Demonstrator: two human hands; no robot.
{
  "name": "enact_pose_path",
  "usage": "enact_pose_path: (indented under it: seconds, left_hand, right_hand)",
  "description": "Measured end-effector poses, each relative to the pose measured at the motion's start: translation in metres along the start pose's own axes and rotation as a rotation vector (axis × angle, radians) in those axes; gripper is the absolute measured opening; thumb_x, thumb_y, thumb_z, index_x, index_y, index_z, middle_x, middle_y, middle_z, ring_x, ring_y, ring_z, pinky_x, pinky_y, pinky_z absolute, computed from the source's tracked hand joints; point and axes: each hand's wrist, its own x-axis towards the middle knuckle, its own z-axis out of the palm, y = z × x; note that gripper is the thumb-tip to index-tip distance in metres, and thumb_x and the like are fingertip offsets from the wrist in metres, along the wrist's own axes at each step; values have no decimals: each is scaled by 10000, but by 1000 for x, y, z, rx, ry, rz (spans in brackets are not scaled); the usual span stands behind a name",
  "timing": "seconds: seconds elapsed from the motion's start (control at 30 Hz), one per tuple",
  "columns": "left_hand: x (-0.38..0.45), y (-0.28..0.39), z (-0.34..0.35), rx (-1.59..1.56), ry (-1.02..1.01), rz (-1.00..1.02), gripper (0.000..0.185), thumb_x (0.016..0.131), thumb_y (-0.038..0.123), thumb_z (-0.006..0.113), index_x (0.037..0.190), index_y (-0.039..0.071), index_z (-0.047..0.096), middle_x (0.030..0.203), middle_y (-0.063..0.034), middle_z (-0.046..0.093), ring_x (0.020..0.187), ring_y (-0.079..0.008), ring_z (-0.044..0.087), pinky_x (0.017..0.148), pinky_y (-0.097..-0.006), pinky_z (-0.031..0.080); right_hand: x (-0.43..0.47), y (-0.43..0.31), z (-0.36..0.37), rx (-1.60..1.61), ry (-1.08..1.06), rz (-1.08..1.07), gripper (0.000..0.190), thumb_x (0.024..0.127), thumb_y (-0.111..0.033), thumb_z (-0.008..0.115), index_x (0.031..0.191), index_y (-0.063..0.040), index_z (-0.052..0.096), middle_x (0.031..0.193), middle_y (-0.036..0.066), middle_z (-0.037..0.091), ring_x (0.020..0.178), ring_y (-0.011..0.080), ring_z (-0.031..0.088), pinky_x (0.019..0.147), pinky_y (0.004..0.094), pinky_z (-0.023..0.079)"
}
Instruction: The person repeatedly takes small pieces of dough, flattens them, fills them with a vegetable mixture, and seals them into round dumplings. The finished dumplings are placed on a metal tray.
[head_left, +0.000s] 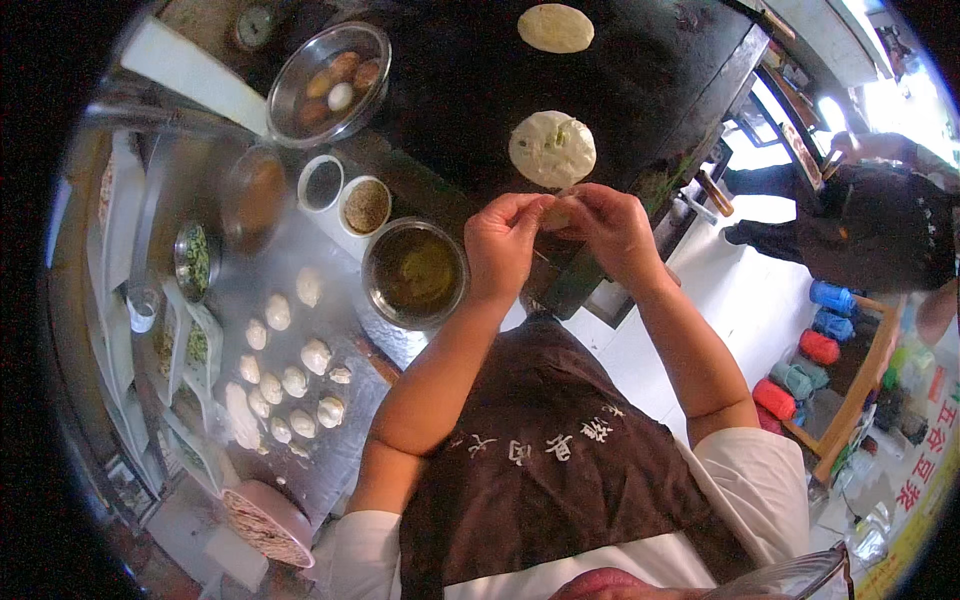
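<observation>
Fingertips of my left hand and my right hand meet in front of me. Between them they pinch a small pale piece of dough, mostly covered by the fingers. Just beyond my hands, a round flat dough cake with green bits showing through lies on the dark griddle. Farther up the griddle is a second flatbread, yellower and smoother. Left of my left wrist stands a steel bowl of yellowish liquid that looks like oil.
A steel bowl of eggs stands at the griddle's left, near a cup of brown seasoning. Several dough balls lie on the steel worktop. Another person is at right, near yarn-like rolls and a wood-framed panel.
</observation>
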Motion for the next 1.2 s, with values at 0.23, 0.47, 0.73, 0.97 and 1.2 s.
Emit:
enact_pose_path:
  seconds: [0.23, 0.47, 0.73, 0.97, 1.2]
  left_hand:
    - [44, -14, 24, 116, 39, 169, 163, 877, 146, 660, 892, -16, 671, 770, -77, 691, 685, -123, 640, 640, -269, 507]
    - [108, -32, 22, 591, 123, 309, 86, 771, 79, 675, 827, 30, 634, 753, -130, 634, 692, -314, 637, 637, -374, 507]
    - [132, -56, 4, 695, -144, 724, 139, 758, 42, 644, 894, 62, 664, 863, -88, 573, 814, -275, 596, 688, -375, 501]
    - [130, -53, -17, 789, -173, 749, 164, 775, 47, 636, 936, 38, 667, 880, -85, 565, 831, -261, 571, 719, -360, 501]
    - [119, -39, -6, 642, -139, 785, 213, 772, 26, 620, 982, 0, 649, 928, -147, 589, 861, -314, 582, 776, -394, 495]
  right_hand:
    - [47, 19, -13, -220, 177, -31, 136, 850, -115, 670, 865, 20, 668, 788, 48, 670, 701, 96, 595, 631, 254, 480]
    - [106, 38, -14, -645, 400, -281, 185, 750, -107, 733, 893, -14, 662, 749, 80, 641, 653, 141, 597, 613, 273, 478]
    - [123, 49, -25, -697, 307, -449, 194, 688, -98, 761, 858, -51, 681, 775, 70, 615, 664, 187, 611, 604, 296, 485]
    - [118, 33, -31, -815, 387, -398, 129, 754, -27, 667, 882, -38, 682, 875, 110, 625, 734, 247, 635, 653, 321, 519]
    - [106, 44, -38, -717, 104, -644, 131, 748, -6, 651, 877, -22, 666, 941, 129, 622, 829, 296, 634, 719, 333, 524]
